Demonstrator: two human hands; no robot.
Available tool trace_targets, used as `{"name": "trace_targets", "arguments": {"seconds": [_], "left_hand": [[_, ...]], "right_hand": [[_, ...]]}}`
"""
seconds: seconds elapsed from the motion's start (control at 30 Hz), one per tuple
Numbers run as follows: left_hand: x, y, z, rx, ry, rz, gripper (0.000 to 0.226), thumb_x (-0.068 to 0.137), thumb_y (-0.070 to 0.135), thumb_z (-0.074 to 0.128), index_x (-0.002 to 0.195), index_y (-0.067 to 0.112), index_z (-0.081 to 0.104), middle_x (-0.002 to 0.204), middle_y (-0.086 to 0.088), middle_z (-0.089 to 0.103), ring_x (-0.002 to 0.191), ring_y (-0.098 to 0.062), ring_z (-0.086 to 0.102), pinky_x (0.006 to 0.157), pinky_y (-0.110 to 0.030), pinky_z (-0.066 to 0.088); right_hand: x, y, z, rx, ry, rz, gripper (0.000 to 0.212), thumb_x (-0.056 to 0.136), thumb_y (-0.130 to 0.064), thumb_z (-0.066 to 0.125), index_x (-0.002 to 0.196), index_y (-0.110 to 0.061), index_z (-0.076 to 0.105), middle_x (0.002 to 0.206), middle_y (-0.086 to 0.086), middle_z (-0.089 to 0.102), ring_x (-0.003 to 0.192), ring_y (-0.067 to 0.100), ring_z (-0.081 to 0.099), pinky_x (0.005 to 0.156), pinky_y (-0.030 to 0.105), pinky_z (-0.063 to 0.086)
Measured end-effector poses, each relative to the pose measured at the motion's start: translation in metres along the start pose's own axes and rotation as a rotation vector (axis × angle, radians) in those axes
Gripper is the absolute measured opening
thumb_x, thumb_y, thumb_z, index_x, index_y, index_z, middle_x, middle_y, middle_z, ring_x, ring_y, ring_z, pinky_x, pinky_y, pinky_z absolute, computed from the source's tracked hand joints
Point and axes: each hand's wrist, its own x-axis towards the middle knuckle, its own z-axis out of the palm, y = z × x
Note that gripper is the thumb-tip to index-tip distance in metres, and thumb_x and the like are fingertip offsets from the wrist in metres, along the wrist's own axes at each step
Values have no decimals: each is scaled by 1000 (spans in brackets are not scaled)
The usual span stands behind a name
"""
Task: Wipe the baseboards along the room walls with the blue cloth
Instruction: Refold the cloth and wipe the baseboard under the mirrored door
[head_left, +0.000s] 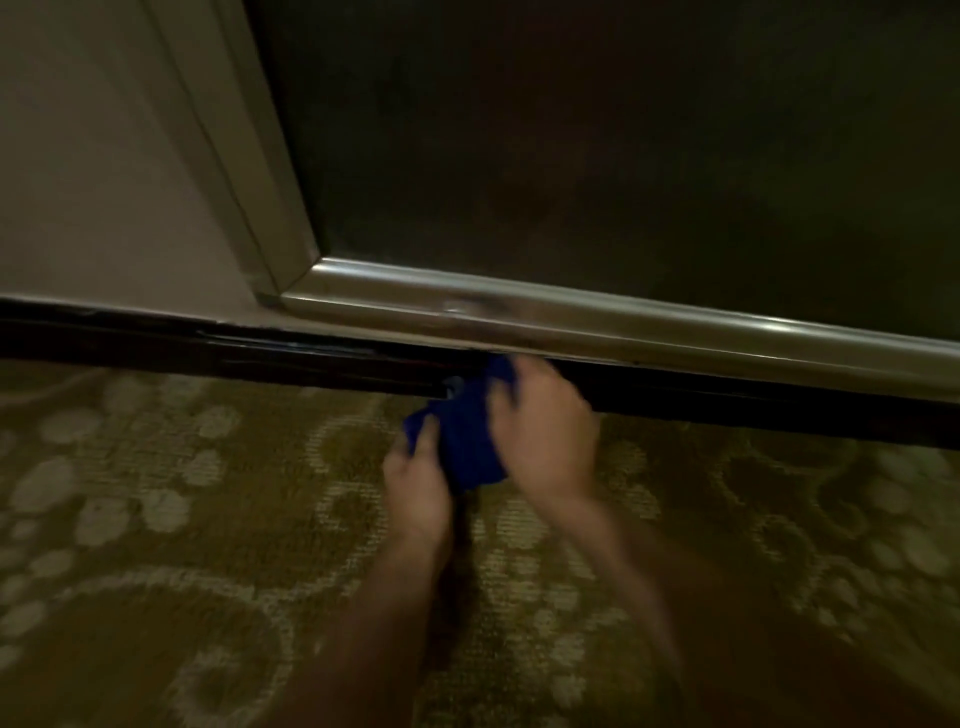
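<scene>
A dark glossy baseboard (208, 358) runs across the view where the wall meets the carpet. The blue cloth (467, 436) is bunched up just in front of it, its top edge touching the baseboard. My left hand (418, 478) grips the cloth's lower left corner with thumb and fingers. My right hand (545, 431) covers the cloth's right side with curled fingers, close to the baseboard. Both hands are slightly blurred.
Above the baseboard stands a large dark panel (623, 130) in a shiny metal frame (571, 312), beside a pale wall (93, 182) on the left. Patterned olive and cream carpet (182, 545) fills the floor below.
</scene>
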Motion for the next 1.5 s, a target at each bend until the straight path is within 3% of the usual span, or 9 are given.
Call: {"name": "trace_targets", "arguments": {"seconds": [0.2, 0.5, 0.63, 0.73, 0.83, 0.97, 1.17, 1.37, 1.5], "left_hand": [[-14, 20, 0, -106, 111, -46, 36, 98, 30, 60, 132, 17, 60, 121, -8, 70, 108, -25, 68, 100, -46, 52], [46, 121, -62, 0, 350, 124, 50, 91, 36, 65, 138, 24, 53, 126, -2, 66, 105, -22, 67, 74, -38, 60], [41, 85, -16, 132, 415, 199, 50, 92, 27, 59, 140, 22, 48, 129, -2, 60, 114, -22, 60, 101, -45, 51], [6, 40, 21, 342, 172, 183, 56, 100, 27, 56, 152, 22, 35, 135, 6, 52, 126, -15, 50, 113, -33, 36], [-10, 34, 23, 381, -82, 14, 62, 99, 32, 58, 154, 25, 32, 143, 8, 49, 130, -14, 50, 115, -33, 36], [10, 85, -20, 173, 144, -50, 44, 97, 27, 61, 139, 24, 49, 127, -2, 64, 111, -22, 65, 98, -42, 52], [52, 144, -95, 91, 355, 78, 27, 106, 25, 41, 128, 13, 53, 114, -4, 69, 98, -21, 68, 42, -20, 52], [54, 134, -80, 218, 355, 167, 40, 100, 29, 53, 139, 21, 48, 133, -6, 62, 115, -23, 64, 97, -46, 53], [19, 110, -49, 344, 71, 84, 19, 101, 19, 53, 119, 21, 57, 120, -6, 68, 106, -22, 68, 92, -39, 54]], "right_hand": [[-12, 25, 7, 601, 8, 369, 20, 100, -23, 54, 116, -12, 62, 98, -4, 63, 100, 23, 65, 75, 28, 45], [-4, -60, 53, 1355, -487, 740, 24, 94, -17, 65, 94, -33, 48, 107, 0, 62, 104, 23, 64, 95, 40, 54], [4, -34, 42, 1394, -222, 881, 23, 92, -9, 61, 111, -20, 53, 100, 4, 65, 95, 24, 66, 82, 39, 58], [8, 13, 23, 1243, 149, 1036, 13, 92, -12, 60, 102, -17, 55, 92, 1, 61, 81, 15, 60, 73, 26, 54], [9, 32, 4, 1224, 228, 996, 26, 95, -16, 57, 120, -18, 47, 95, -4, 55, 86, 12, 55, 96, 33, 51], [1, -11, 33, 1256, 56, 892, 27, 92, -15, 61, 119, -18, 56, 117, 9, 64, 102, 25, 64, 95, 44, 52], [5, -97, 79, 1411, -520, 765, 29, 90, -7, 65, 114, -21, 56, 117, 8, 64, 104, 26, 66, 93, 48, 56], [-4, -76, 73, 1630, -405, 878, 25, 88, -3, 64, 107, -19, 61, 111, 8, 68, 98, 24, 69, 87, 41, 59], [-10, -37, 58, 1799, -232, 1014, 30, 89, -11, 49, 113, -12, 67, 116, 15, 72, 105, 34, 68, 96, 48, 53]]}}
